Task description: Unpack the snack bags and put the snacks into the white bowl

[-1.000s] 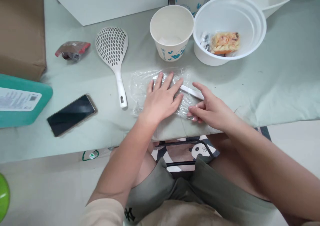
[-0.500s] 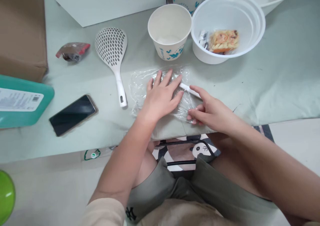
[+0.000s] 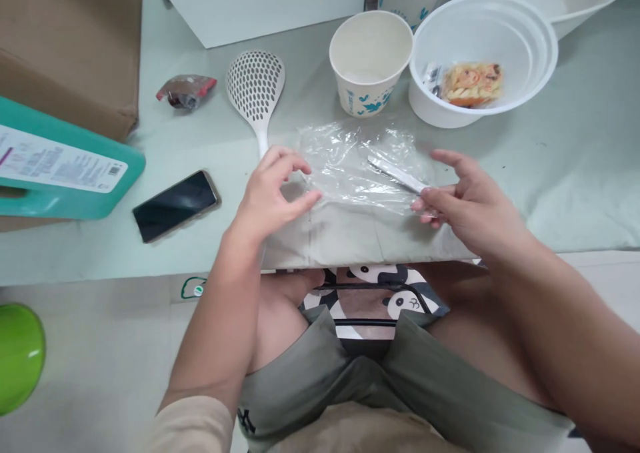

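Note:
A crinkled clear plastic bag [image 3: 345, 163] lies flat near the table's front edge. On or in it, slanting down to the right, is a slim white stick-like object [image 3: 397, 174]. My right hand [image 3: 467, 203] pinches the bag's right end between thumb and lower fingers, close to the white object's lower end, with the index finger stretched out. At the bag's left edge my left hand [image 3: 277, 193] hovers with thumb and fingers apart, nothing between them. Just behind my left hand lies a white slotted skimmer [image 3: 256, 89], its handle partly hidden.
Behind the bag stand a paper cup [image 3: 370, 59] and a white bowl [image 3: 425, 103] holding packaged food [image 3: 473, 85]. To the left are a phone [image 3: 176, 206], a small red-brown packet [image 3: 186, 93], a teal container [image 3: 90, 196] and a cardboard box [image 3: 70, 46].
My left hand has lifted off the bag and shifted left to its edge. My right hand keeps its pinch and has moved slightly right with the bag. The view has shifted too.

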`<act>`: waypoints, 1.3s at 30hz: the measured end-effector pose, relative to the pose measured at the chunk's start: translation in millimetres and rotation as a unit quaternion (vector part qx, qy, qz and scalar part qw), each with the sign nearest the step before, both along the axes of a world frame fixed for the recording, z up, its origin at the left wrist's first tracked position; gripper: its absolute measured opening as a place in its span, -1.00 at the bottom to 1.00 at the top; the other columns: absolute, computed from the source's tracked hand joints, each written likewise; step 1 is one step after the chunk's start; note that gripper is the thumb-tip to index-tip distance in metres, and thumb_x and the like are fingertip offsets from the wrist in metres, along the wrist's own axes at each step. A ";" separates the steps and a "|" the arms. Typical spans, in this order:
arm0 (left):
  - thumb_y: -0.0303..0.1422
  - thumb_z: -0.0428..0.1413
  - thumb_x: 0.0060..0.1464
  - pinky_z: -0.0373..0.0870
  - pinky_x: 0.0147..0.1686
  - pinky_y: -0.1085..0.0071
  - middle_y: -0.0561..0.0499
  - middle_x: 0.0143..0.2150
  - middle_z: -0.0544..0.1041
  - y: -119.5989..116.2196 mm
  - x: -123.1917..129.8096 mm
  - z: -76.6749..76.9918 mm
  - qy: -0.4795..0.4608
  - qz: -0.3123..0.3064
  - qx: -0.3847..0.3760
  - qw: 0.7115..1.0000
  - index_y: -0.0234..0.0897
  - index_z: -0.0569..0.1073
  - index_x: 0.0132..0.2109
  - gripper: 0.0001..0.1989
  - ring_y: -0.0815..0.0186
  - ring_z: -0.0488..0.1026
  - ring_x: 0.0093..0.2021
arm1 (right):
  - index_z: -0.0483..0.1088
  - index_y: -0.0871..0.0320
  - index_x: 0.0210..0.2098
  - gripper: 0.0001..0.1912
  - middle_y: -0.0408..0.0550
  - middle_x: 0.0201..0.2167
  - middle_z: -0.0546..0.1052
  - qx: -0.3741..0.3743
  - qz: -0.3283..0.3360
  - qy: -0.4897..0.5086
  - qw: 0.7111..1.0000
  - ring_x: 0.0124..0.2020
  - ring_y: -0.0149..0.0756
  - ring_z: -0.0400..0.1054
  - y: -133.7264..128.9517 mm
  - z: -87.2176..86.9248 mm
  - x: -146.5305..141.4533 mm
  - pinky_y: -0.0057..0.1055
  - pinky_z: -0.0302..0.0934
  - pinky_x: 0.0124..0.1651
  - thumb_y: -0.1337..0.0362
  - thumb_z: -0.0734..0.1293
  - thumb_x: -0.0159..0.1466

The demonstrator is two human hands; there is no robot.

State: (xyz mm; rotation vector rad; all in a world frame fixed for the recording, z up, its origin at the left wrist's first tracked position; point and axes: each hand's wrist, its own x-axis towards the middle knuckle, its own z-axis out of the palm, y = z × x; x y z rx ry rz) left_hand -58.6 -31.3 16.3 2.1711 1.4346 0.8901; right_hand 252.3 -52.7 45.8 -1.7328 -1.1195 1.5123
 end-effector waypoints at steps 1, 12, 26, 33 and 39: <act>-0.29 0.36 -0.01 0.52 0.00 0.25 -0.05 -0.01 0.50 -3.5 -0.7 3.4 0.021 -0.027 -0.020 0.999 -0.18 0.54 -0.09 -0.68 0.20 0.49 -0.01 | 0.19 0.06 0.36 -0.27 -0.13 -0.48 0.61 0.002 -0.028 0.021 0.999 -0.54 -0.32 0.45 0.7 0.2 1.3 -0.46 0.32 -0.51 0.29 0.44 0.24; -0.45 0.17 0.23 0.46 0.13 0.05 -0.11 0.22 0.52 -13.9 14.4 -0.5 0.141 -0.109 -0.011 0.984 -0.11 0.69 -0.16 -0.80 0.05 0.41 0.16 | 0.32 0.07 0.11 -0.36 -0.24 -0.61 0.48 -0.046 -0.133 0.138 0.980 -0.66 -0.50 0.24 7.9 3.2 8.0 -0.63 0.05 -0.61 0.36 0.50 0.05; -0.41 0.31 0.08 0.51 -0.32 0.29 -0.04 -0.11 0.65 -13.6 -12.1 -2.0 -0.093 -0.110 0.029 0.989 0.00 0.73 -0.24 -0.84 0.27 0.57 -0.23 | 0.31 0.06 0.04 -0.36 -0.26 -0.64 0.47 -0.022 -0.128 0.076 0.989 -0.68 -0.47 0.18 10.7 -0.1 15.2 -0.55 -0.01 -0.64 0.30 0.53 -0.02; -0.39 0.30 0.04 0.51 -0.41 0.34 0.04 -0.29 0.63 -12.9 -15.1 3.5 -0.130 -0.088 -0.035 0.987 0.04 0.70 -0.33 -0.86 0.34 0.52 -0.41 | 0.33 0.06 0.07 -0.54 -0.31 -0.64 0.42 0.031 -0.075 -0.006 0.997 -0.64 -0.44 0.19 5.8 -7.4 19.8 -0.47 0.05 -0.57 0.34 0.43 0.19; -0.41 0.25 0.00 0.46 -0.38 0.34 0.05 -0.29 0.64 -12.3 -14.7 10.9 -0.103 -0.081 -0.064 0.989 -0.04 0.63 -0.39 -0.89 0.33 0.52 -0.39 | 0.43 -0.03 -0.10 -0.85 -0.31 -0.61 0.38 0.076 0.046 -0.030 0.996 -0.63 -0.42 0.25 0.7 -13.0 26.5 -0.45 0.16 -0.52 0.26 0.35 0.32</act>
